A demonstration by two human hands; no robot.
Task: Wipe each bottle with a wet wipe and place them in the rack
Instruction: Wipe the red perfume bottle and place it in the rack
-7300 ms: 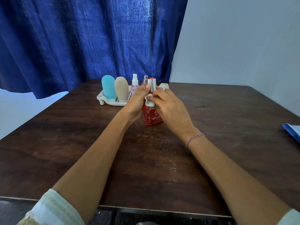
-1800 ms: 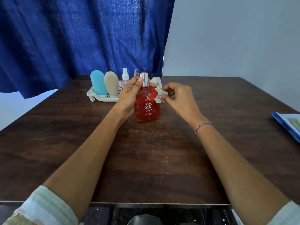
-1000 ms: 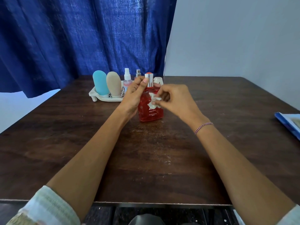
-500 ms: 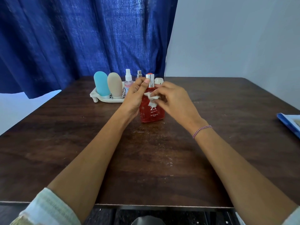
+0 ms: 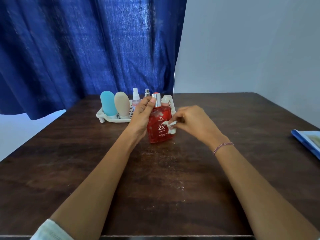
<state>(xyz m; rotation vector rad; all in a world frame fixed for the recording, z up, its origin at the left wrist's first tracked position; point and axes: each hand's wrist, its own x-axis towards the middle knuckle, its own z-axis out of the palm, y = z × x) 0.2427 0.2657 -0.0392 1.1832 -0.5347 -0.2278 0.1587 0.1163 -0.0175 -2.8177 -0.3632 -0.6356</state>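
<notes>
While the left hand (image 5: 142, 116) keeps its fingers and thumb curled round the shoulder of the red bottle (image 5: 158, 130), just under the silver cap (image 5: 157, 100), the right hand (image 5: 194, 122) has brought the wipe (image 5: 170, 126) down. Half a second ago the crumpled white wad was up near the neck. Now it's pinched in the fingertips and pressed against the right side of the front face, beside the label. So the wiping is working its way down the glass, and I'd say the top is done while the lower body and far sides remain. The bottle stands upright on the table (image 5: 164, 179), just in front of the white rack (image 5: 110, 119), not in it yet. Already in the rack are a blue bottle (image 5: 108, 105), a beige bottle (image 5: 121, 106) right beside it, a small spray bottle (image 5: 136, 97) and a thinner sprayer (image 5: 147, 92). Something red-topped peeks out behind the silver cap, mostly hidden. The rack's right end shows bare wall just behind the red bottle, so my guess is that's the slot: a short lift up and back over the rim. There's plenty of room, with open dark wood to the right and toward the person. The table's far edge sits close behind the rack, by the curtain (image 5: 86, 49), and a blue-edged flat thing (image 5: 304, 141) lies well apart at the right edge.
</notes>
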